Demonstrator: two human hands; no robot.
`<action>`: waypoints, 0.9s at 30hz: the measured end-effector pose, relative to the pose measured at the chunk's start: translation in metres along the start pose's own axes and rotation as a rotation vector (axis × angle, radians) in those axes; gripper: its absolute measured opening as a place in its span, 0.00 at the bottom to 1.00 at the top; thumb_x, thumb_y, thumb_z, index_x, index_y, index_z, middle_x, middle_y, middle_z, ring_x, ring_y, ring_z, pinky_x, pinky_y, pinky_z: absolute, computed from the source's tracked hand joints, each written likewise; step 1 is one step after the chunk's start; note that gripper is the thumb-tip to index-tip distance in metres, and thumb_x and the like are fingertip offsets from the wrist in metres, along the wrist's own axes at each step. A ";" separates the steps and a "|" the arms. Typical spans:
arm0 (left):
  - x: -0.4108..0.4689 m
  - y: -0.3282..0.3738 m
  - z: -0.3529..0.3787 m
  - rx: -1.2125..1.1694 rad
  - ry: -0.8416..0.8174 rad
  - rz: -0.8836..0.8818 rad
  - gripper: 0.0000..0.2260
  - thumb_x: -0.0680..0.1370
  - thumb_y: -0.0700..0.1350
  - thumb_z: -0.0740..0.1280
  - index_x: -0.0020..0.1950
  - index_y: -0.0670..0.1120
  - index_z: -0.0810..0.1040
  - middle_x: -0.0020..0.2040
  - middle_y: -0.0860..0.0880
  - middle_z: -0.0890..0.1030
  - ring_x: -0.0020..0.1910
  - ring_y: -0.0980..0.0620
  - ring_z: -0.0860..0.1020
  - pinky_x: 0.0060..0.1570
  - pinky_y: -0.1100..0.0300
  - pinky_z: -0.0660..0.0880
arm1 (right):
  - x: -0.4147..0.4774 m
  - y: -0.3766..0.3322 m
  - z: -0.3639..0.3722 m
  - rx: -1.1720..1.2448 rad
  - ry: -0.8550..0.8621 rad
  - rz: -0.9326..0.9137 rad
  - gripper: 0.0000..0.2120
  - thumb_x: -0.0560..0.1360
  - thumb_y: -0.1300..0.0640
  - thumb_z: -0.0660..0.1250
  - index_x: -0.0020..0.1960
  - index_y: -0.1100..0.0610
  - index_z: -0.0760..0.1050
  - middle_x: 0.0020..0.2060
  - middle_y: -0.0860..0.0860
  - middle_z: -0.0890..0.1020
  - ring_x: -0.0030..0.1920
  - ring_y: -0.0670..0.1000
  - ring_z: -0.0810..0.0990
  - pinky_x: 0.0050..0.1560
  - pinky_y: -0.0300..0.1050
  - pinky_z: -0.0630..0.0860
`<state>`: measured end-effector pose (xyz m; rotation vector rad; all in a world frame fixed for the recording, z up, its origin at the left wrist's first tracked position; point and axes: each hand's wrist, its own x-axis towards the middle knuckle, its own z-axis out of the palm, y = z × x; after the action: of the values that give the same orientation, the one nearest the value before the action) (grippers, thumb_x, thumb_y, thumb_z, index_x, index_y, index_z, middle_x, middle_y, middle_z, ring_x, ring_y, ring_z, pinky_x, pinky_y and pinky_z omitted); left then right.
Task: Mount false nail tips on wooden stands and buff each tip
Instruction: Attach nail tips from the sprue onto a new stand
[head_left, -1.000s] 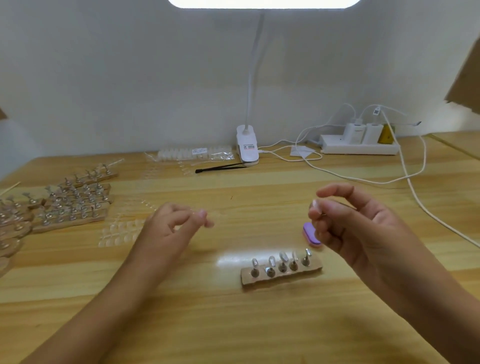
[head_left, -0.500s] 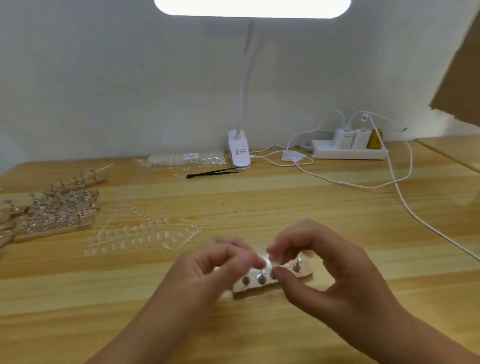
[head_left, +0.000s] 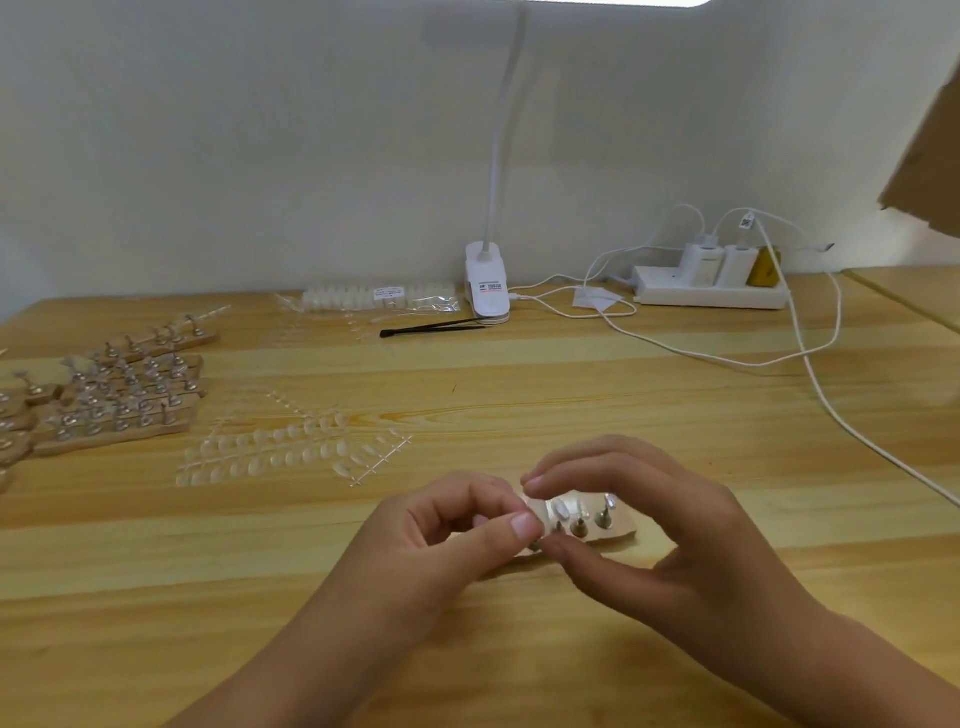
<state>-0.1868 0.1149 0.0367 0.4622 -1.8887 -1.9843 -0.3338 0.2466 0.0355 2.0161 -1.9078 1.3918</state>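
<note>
While the left hand (head_left: 452, 530) and right hand (head_left: 675, 535) pinch a clear nail tip (head_left: 535, 510) at the 9 o'clock end of the wooden stand (head_left: 618, 535), uneven pressure could seat it crooked. A slip might topple the stand.

A plain pale wall (head_left: 260, 156) runs from 10 to 2 o'clock. A light wooden table (head_left: 571, 395) spreads below it. At 12 o'clock stands a white clip lamp (head_left: 487, 291), its glowing head (head_left: 613, 2) overhead. A white power strip (head_left: 711, 295) lies at 2 o'clock.
</note>
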 end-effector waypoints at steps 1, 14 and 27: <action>0.000 -0.001 -0.001 0.010 0.000 0.008 0.12 0.62 0.56 0.73 0.37 0.48 0.83 0.41 0.53 0.80 0.33 0.63 0.74 0.37 0.73 0.71 | 0.001 0.000 0.000 0.035 -0.005 0.016 0.10 0.73 0.54 0.71 0.54 0.53 0.80 0.52 0.42 0.81 0.57 0.47 0.80 0.56 0.43 0.75; 0.003 -0.008 -0.023 0.759 0.096 0.258 0.18 0.68 0.65 0.66 0.57 0.68 0.71 0.59 0.68 0.72 0.60 0.65 0.70 0.52 0.74 0.69 | 0.010 0.043 -0.054 0.071 -0.238 0.422 0.08 0.70 0.54 0.74 0.49 0.48 0.81 0.46 0.41 0.85 0.50 0.43 0.84 0.44 0.48 0.84; 0.012 -0.031 -0.031 1.028 0.036 0.261 0.13 0.67 0.66 0.66 0.50 0.67 0.75 0.56 0.71 0.69 0.63 0.68 0.60 0.56 0.79 0.56 | 0.008 0.046 -0.047 -0.013 -0.344 0.364 0.05 0.69 0.51 0.73 0.45 0.45 0.80 0.42 0.39 0.83 0.46 0.41 0.83 0.41 0.34 0.79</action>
<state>-0.1839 0.0832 0.0041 0.4489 -2.6598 -0.7165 -0.3983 0.2563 0.0440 2.0904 -2.5257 1.1365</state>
